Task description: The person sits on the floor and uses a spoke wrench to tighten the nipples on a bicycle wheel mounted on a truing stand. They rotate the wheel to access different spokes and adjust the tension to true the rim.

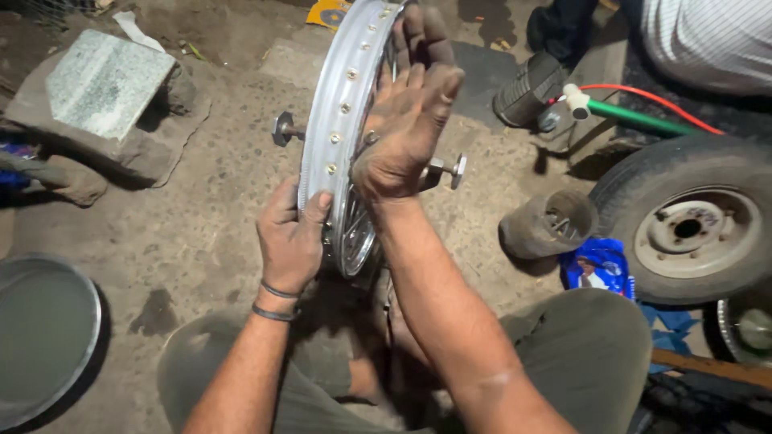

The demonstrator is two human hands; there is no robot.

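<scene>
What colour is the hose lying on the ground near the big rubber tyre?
The thick plastic hose is green, with a thin red-orange line beside it; the head view shows it.

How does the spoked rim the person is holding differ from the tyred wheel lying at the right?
The spoked rim stands upright on edge; the tyred wheel leans or lies beside it. The rim is bare shiny metal with no tyre; the wheel wears a black tyre around a dull disc hub. The left hand and right hand hold the rim; nobody touches the wheel. Both are round.

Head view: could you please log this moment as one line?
left hand: grips wheel rim | right hand: open, flat on rim | rim: upright on edge
</scene>
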